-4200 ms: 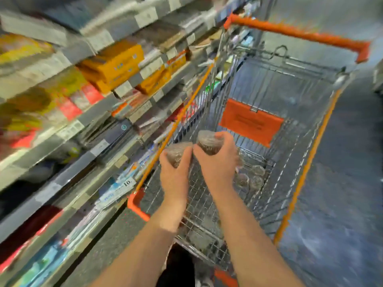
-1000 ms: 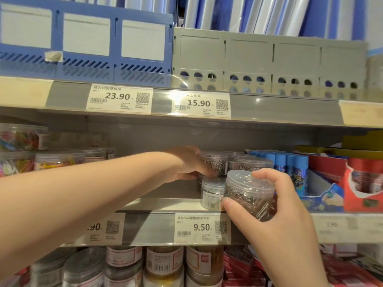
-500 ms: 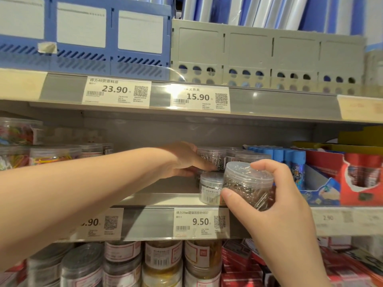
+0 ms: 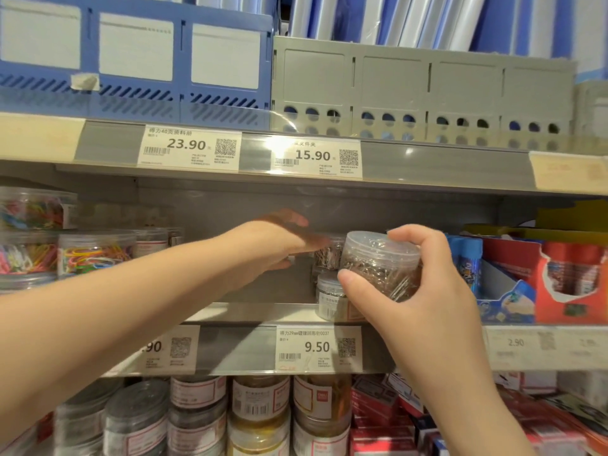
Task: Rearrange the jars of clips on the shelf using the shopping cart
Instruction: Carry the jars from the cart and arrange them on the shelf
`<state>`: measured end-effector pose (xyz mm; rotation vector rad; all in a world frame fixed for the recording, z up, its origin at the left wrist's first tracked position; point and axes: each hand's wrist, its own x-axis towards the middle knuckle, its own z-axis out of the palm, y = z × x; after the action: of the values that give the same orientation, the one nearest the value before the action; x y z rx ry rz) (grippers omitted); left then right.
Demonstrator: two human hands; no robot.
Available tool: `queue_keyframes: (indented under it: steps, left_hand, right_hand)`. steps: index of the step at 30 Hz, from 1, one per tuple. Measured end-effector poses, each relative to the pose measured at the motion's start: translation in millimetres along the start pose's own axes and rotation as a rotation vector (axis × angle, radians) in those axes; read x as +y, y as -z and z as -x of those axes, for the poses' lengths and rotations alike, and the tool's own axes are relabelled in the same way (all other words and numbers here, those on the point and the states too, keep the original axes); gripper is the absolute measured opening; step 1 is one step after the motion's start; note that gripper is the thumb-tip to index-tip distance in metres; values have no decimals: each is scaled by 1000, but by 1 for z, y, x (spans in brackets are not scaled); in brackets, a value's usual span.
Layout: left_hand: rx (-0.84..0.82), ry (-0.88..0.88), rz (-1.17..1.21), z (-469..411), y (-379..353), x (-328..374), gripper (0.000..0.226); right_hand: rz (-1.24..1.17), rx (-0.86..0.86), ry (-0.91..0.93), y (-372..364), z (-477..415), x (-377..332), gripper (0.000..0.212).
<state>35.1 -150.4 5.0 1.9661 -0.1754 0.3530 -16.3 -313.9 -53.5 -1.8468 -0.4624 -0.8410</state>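
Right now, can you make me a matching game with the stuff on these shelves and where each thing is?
Things:
1 held jar
2 grey boxes
3 rubber bands
4 9.50 tag

Places:
A far left
B in the right hand
C on the top shelf
D front edge of the middle shelf

Pairs: 1-B, 2-C, 3-A, 4-D.

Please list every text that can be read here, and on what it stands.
"23.90": left upper price tag
"15.90": right upper price tag
"9.50": middle price tag
"2.90": faint price tag, right
"90": half-hidden price tag
Jar labels, small print: too blurred.
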Motion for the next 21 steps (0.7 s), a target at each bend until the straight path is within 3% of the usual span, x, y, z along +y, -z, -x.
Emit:
queue_keyframes:
  steps: [4, 6, 9, 11, 18, 21]
  left_hand:
    - [99, -286, -122, 34, 6, 0, 37]
    - [42, -376, -135, 49, 6, 3, 47]
    - [-162, -380, -84, 63, 2, 3, 70]
    - [-190, -387, -68, 64, 1, 1, 82]
    - [-92, -388, 28, 57, -2, -4, 53]
    - [-141, -335, 88, 53, 1, -4, 58]
  right_hand:
    - [-7, 6, 14, -2, -6, -4, 57]
    - [-12, -8, 7, -3, -7, -7, 60]
    - [-16, -12, 21, -7, -9, -11, 62]
    - [-8, -22, 27, -9, -9, -13, 62]
    - [18, -25, 99, -14, -13, -3, 69]
    - [24, -17, 150, -16, -14, 3, 70]
